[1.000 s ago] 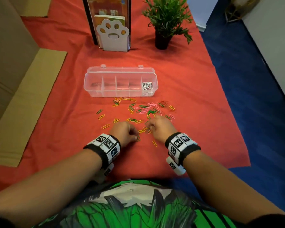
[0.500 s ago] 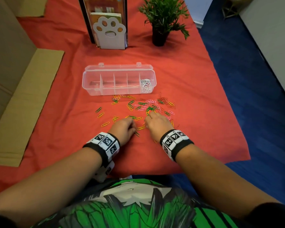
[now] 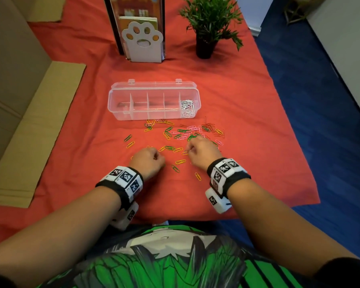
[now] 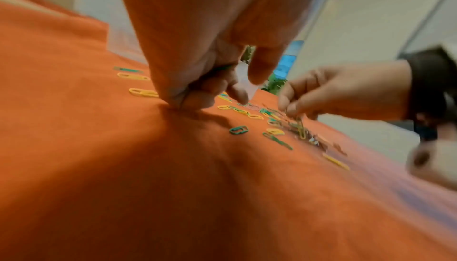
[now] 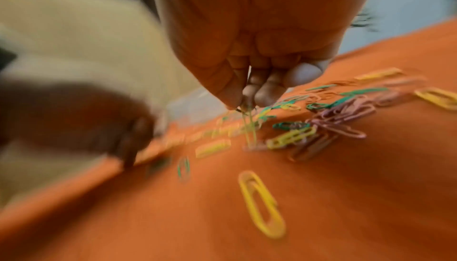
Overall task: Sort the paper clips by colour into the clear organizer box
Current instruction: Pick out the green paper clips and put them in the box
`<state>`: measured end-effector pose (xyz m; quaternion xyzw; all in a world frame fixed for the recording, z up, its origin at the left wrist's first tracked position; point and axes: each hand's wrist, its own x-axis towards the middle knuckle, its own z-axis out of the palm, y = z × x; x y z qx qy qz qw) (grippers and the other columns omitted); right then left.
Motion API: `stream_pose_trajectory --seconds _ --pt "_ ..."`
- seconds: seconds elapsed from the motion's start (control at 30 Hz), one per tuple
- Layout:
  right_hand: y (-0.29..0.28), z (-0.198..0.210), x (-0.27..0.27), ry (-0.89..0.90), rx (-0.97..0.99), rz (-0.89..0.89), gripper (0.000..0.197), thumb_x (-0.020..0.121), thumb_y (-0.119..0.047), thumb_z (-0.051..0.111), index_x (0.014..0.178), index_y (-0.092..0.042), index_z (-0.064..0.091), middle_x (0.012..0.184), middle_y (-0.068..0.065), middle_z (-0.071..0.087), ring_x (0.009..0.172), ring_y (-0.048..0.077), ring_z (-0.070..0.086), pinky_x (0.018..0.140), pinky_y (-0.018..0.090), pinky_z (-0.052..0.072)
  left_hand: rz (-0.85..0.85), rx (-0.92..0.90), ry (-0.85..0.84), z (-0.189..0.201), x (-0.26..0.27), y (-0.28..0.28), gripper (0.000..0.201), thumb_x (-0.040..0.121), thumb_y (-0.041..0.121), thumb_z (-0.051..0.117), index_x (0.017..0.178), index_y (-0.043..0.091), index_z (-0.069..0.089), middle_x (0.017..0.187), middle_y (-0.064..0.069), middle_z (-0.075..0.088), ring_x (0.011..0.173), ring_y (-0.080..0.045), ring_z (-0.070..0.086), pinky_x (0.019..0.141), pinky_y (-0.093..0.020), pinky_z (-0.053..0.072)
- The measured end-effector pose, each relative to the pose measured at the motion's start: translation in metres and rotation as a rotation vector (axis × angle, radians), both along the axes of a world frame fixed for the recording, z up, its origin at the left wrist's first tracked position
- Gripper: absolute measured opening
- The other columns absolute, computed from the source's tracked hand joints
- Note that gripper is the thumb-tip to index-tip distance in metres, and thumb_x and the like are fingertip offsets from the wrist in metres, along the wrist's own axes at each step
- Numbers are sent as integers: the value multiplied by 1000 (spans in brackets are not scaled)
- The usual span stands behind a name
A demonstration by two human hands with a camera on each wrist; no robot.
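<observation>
The clear organizer box [image 3: 121,100] lies open on the red cloth, with silver clips [image 3: 187,104] in its rightmost compartment. Yellow, green, pink and red paper clips [image 3: 183,134] are scattered in front of it. My right hand [image 3: 188,149] hovers at the near edge of the pile and pinches a yellow clip [image 5: 249,128] that dangles off the cloth, its tip near the pile. My left hand [image 3: 156,159] rests as a fist on the cloth just to the left. In the left wrist view a green clip [image 4: 222,67] shows inside its curled fingers.
A paw-shaped book holder [image 3: 142,42] and a potted plant [image 3: 206,28] stand behind the box. Flattened cardboard [image 3: 29,132] lies along the left. The table's right edge drops to blue floor [image 3: 330,142]. Single clips [image 3: 197,176] lie between my wrists.
My right hand has edged forward to the pile and lifted a yellow clip. My left hand has stayed curled in nearly the same spot.
</observation>
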<state>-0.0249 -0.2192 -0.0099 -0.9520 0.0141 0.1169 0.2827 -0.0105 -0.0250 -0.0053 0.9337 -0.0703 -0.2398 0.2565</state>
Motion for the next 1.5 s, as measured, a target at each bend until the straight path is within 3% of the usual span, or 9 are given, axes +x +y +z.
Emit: stream_pose_trajectory --seconds 0.17,0.37,0.5,0.63,0.87,1.0,1.17,1.37,1.5 --pt "-15 10 5 62 570 -399 28 84 3 57 71 -22 56 75 2 55 60 7 50 59 18 42 -151 106 -123 -11 -7 4 14 81 21 63 90 11 63 101 -12 60 97 -29 57 80 -30 40" --pt "-28 13 2 232 881 -665 26 90 4 44 75 -15 51 69 2 50 59 12 52 53 20 47 -98 -68 -46 -6 -6 -3 8 89 15 54 83 11 58 84 -4 58 81 -21 51 70 -25 30" --pt "-33 5 -3 208 223 -378 16 82 -7 53 71 -19 56 71 -4 57 70 14 53 68 25 43 345 -722 443 4 -3 -13 27 91 1 46 71 18 44 65 1 42 53 -12 40 49 -19 36" --pt "-21 -6 -10 89 -211 -82 19 83 -17 57 98 -5 60 105 13 57 99 28 56 88 29 45 411 -1000 652 12 -1 -14 23 93 -1 39 84 17 50 65 2 41 47 -2 46 45 -12 43" --pt "-10 -8 -2 90 -103 -109 14 84 -7 49 94 -7 58 101 14 56 94 29 55 83 33 47 525 -1058 835 15 4 -14 25 83 3 31 75 12 54 65 -1 52 51 -10 55 53 -21 50" --pt "-18 8 11 206 420 -369 22 90 -3 44 82 -21 53 66 -3 46 57 12 44 53 23 36 461 -814 625 5 2 -23 25 89 18 47 64 19 50 56 3 45 42 -9 43 48 -22 37" --pt "-15 19 19 338 1069 -680 21 92 -2 44 76 -14 50 65 1 42 51 11 45 43 19 46 -230 -206 54 -11 -1 -22 14 76 25 73 87 18 68 88 -2 68 80 -14 59 76 -22 42" --pt "-10 3 20 183 172 -296 12 86 -15 54 77 -20 60 62 -13 48 68 13 49 65 23 37 -428 -3 -115 -17 -3 -20 14 82 26 63 88 13 63 98 -8 60 96 -26 57 82 -28 40" --pt "-5 0 19 174 105 -170 18 89 -15 52 95 -9 68 72 -6 49 74 15 48 68 21 32 -310 -117 -74 -16 4 -16 11 88 19 57 84 9 61 89 -11 64 88 -27 57 77 -29 38"
